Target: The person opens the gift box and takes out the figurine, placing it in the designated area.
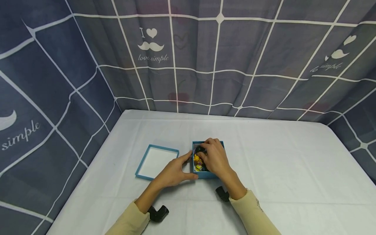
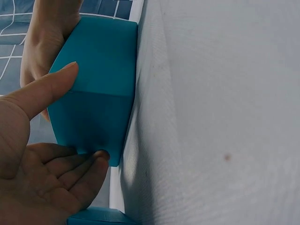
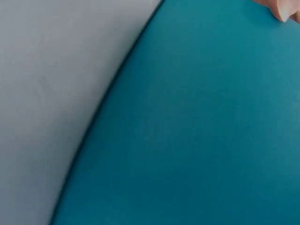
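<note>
A blue box (image 1: 207, 175) stands uncovered on the table, with small yellow toy figures (image 1: 198, 163) and black pieces inside. My left hand (image 1: 173, 171) holds the box at its left near corner. In the left wrist view, the left thumb (image 2: 58, 84) presses one wall and the fingertips (image 2: 101, 155) touch another. My right hand (image 1: 216, 158) reaches down into the box from the right, its fingers bent over a black piece. Whether they pinch it is hidden. The right wrist view is filled by the blue box wall (image 3: 187, 122), with a fingertip (image 3: 282, 10) at the top corner.
Left of the box lies its blue-rimmed lid (image 1: 157, 162), white inside facing up. A white cloth (image 1: 279, 163) covers the table. Grey checked curtains (image 1: 194, 58) hang behind and at the sides. Black wrist devices (image 1: 158, 213) sit below both wrists.
</note>
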Demonstrator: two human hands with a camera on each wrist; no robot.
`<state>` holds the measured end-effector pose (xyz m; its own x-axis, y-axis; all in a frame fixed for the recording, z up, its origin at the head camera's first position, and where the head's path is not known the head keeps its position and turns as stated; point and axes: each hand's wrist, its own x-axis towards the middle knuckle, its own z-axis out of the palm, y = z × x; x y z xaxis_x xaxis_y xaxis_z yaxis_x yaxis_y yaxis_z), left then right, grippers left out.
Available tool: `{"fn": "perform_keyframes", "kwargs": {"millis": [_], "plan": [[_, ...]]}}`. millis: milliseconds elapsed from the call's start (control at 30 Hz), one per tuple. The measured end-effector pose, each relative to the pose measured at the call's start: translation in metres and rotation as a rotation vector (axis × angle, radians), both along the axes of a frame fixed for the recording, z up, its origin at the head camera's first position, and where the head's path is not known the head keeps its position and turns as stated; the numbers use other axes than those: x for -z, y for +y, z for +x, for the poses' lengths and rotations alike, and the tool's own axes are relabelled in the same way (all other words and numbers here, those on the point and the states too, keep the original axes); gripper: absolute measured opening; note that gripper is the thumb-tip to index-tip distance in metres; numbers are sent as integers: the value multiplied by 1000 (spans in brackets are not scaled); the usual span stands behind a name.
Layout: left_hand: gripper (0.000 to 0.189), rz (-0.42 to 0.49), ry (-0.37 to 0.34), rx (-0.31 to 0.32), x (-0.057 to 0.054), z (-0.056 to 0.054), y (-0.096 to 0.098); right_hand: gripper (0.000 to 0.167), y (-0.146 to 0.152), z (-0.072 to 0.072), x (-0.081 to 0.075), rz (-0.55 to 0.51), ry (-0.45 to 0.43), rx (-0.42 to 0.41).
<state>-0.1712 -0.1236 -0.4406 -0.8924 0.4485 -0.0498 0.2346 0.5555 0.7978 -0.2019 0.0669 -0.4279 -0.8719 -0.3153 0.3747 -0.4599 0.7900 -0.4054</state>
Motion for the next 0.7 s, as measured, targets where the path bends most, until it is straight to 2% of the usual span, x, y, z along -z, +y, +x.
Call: {"fn": "perform_keyframes", "kwargs": {"millis": [300,533,700], "plan": [[95,11,0,4,2,0,0,35,2,-3,-1,-43,-82,1],[95,16,12,12,3,-1,-1,29,4,-4,-1,-180,-93,-32],[95,13,17,12,3,-1,0,35,6,-5,-2,-185,-171,-92]]}}
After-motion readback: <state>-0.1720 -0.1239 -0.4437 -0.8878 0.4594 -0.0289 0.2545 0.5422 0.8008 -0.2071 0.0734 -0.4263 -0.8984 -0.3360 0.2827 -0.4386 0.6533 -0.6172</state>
